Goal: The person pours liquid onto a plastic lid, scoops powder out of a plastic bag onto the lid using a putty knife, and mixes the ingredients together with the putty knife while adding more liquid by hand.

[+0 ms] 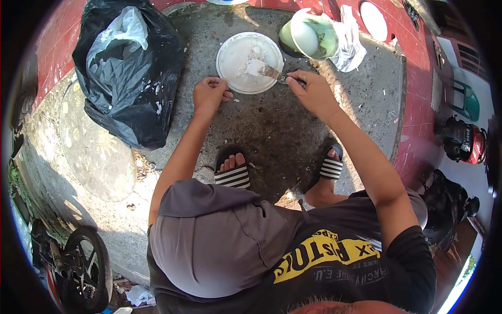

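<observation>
A round white plastic lid (238,55), smeared with a pale residue, lies flat on the concrete in front of me. My right hand (312,93) grips the dark handle of a putty knife (266,70), whose wide, white-smeared blade rests over the right part of the lid. At the lid's lower left edge is my left hand (210,96), fingers curled and seemingly pinching the rim; the exact contact is partly hidden by the fingers.
A black plastic bag (130,99) with white plastic inside stands at left. Back right are a greenish bucket (324,39), a crumpled white bag (351,47) and another white lid (373,21) on red tiles (405,104). A motorcycle wheel (89,269) shows lower left.
</observation>
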The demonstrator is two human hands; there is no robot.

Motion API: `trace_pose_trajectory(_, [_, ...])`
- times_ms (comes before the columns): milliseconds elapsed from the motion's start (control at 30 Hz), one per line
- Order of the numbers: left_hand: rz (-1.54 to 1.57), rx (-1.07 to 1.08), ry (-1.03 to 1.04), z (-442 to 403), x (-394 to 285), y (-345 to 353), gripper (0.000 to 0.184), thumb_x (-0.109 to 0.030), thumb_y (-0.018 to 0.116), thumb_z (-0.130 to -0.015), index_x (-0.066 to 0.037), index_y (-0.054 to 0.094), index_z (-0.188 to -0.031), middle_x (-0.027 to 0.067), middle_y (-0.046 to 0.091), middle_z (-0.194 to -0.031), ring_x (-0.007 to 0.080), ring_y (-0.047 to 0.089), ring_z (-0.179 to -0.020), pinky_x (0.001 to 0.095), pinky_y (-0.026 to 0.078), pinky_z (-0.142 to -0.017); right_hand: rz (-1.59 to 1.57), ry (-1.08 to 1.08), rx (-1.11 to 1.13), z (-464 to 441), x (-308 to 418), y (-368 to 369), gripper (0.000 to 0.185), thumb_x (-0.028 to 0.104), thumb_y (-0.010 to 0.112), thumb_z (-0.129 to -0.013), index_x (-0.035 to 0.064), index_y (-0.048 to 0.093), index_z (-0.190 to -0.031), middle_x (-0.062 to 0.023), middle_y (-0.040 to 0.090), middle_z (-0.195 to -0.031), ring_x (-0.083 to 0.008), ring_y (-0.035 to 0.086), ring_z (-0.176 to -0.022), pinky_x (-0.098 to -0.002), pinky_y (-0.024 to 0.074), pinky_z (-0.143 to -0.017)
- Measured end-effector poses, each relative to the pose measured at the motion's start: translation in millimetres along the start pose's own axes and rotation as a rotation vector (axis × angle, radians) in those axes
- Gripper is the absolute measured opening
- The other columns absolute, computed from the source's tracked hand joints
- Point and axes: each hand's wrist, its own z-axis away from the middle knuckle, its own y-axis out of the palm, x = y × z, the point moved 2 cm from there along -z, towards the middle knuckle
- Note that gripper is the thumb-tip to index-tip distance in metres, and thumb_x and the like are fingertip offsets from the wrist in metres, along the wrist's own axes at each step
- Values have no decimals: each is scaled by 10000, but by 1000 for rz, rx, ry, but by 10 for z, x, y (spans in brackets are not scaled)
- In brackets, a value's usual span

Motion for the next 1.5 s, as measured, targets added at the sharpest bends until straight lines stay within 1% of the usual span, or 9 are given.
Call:
trace_pose_trajectory(200, [13,-4,1,14,3,6,219,-121,682,-895,75,619,-969,113,702,-781,167,711,-632,260,568,-542,141,-237,-138,53,139,-60,293,297,599,-937,55,724,-1045,-151,714,-936,-356,670,-850,-423,535,-787])
trace_pose_trajectory(267, [11,-3,3,22,-1,9,216,-122,682,-896,72,620,-968,111,701,-780,166,711,-631,260,567,-541,294,-328,-144,1,190,-130,306,290,635,-934,51,715,-1108,-148,717,-923,-265,677,-792,-365,530,-753])
trace_pose_trajectory(400, [17,-6,-7,20,1,15,216,-120,681,-899,73,617,-972,111,701,-780,167,710,-629,262,569,-541,181,-62,-1,-107,393,-302,319,304,628,-932,49,717,-1101,-162,716,-900,-291,684,-792,-377,532,-752])
trace_pose_trajectory(467, [18,-8,-5,6,3,16,217,-120,680,-900,75,616,-973,112,701,-780,168,709,-628,263,570,-541,133,5,31,-162,411,-289,325,328,579,-926,84,731,-1077,-150,725,-934,-352,684,-891,-427,538,-843])
trace_pose_trajectory(767, [23,-14,3,36,-33,15,220,-121,679,-904,78,612,-972,112,702,-779,170,706,-620,266,570,-539,217,-67,5,-72,249,-111,331,297,600,-930,9,716,-1046,-216,711,-913,-382,683,-850,-411,540,-780])
trace_pose_trajectory(1100, [50,-9,-15,7,21,22,203,-125,677,-914,63,615,-956,106,702,-776,167,707,-622,262,567,-536,66,-41,-1,-284,324,-45,340,295,601,-929,-4,718,-1042,-204,713,-883,-335,694,-797,-399,535,-756])
trace_pose_trajectory(1200, [41,0,-20,3,25,6,207,-128,675,-923,65,612,-967,117,698,-803,179,709,-642,271,578,-557,74,-63,-42,-163,224,-11,351,309,588,-899,-1,729,-985,-214,711,-888,-390,693,-813,-446,541,-803])
trace_pose_trajectory(1367, [22,9,-18,16,3,7,214,-132,669,-935,67,609,-986,132,702,-837,192,712,-665,279,588,-579,-272,347,153,-117,91,-60,406,382,605,-934,6,735,-1014,-99,653,-716,-200,633,-662,-353,500,-661])
trace_pose_trajectory(1500, [14,8,-25,50,-51,10,218,-137,668,-933,66,611,-989,130,707,-839,187,712,-668,276,587,-584,-499,502,213,-64,92,-92,424,406,606,-943,11,736,-1027,-40,584,-668,-121,553,-634,-310,469,-622])
